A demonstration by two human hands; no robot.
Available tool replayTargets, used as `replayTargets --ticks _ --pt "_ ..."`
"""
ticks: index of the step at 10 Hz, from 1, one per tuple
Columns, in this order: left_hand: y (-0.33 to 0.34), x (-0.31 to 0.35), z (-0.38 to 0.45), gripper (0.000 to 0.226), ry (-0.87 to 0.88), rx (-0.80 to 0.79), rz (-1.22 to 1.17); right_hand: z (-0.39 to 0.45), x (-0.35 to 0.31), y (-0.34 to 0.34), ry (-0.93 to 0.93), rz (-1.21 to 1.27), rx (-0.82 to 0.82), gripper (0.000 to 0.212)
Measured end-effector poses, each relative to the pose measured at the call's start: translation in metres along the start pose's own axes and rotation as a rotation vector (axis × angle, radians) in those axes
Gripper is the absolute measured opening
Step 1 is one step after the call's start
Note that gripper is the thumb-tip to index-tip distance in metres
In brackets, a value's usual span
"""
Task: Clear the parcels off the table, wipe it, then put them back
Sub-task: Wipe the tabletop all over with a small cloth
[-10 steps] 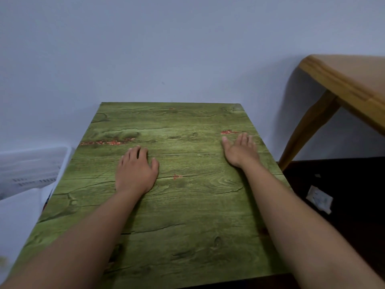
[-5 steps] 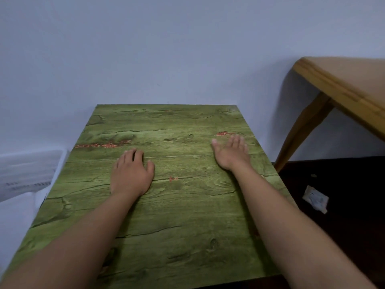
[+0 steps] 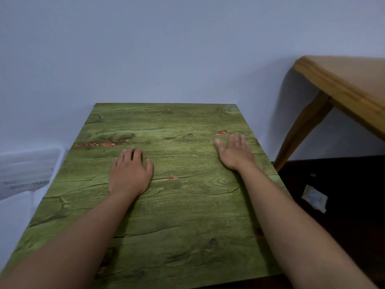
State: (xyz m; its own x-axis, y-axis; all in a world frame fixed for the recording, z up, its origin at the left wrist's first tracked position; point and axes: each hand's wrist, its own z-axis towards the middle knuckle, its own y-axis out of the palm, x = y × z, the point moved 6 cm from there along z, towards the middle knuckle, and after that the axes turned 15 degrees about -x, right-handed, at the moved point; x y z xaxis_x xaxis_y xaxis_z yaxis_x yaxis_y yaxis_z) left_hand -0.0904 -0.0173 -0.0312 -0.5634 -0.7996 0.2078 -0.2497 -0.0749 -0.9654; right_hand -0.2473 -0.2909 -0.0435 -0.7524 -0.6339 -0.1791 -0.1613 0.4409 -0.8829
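A pale blue-grey wall (image 3: 166, 49) fills the upper half of the view. Pushed against it is the green table (image 3: 187, 215), its top printed with a weathered wood grain, dark cracks and knots, and a few streaks of reddish-orange, the longest running along the left side near the far half.

To the right stands a light wooden table (image 3: 350, 80), higher than the green one; one corner of its top and one slanted leg show, and it throws a shadow on the wall. Under it and beside the green table lies a dark floor (image 3: 343, 205). To the left, low against the wall, is a white slatted object (image 3: 25, 170), blurred, so what it is cannot be told.

Both bare forearms reach in from the near edge across the table. The left hand (image 3: 130, 174) lies palm down on the table top just left of centre, fingers relaxed and slightly bent at the tips, thumb out to the side, holding nothing. The right hand (image 3: 235, 153) rests near the right edge, farther from the body, palm down and tilted a little inward, fingers straight and close together, thumb apart; its fingertips look blurred. The two hands are well apart.

On the dark floor to the right lies a small white packet (image 3: 314, 199), flat and crumpled, its markings too faint to read; it may be one of the parcels, but that cannot be told.
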Motion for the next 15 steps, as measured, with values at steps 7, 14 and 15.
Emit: replayTargets --ticks 7,14,15 --pt "0.001 0.003 0.0 0.056 0.007 -0.018 -0.009 -0.009 0.044 -0.013 -0.249 -0.158 -0.073 0.082" --pt "0.001 0.0 0.002 0.058 0.01 -0.016 -0.01 0.036 0.006 -0.027 0.14 0.073 -0.018 0.094" --pt "0.001 -0.001 0.002 0.058 0.009 -0.01 -0.014 0.032 -0.037 -0.012 -0.023 -0.059 -0.023 0.092"
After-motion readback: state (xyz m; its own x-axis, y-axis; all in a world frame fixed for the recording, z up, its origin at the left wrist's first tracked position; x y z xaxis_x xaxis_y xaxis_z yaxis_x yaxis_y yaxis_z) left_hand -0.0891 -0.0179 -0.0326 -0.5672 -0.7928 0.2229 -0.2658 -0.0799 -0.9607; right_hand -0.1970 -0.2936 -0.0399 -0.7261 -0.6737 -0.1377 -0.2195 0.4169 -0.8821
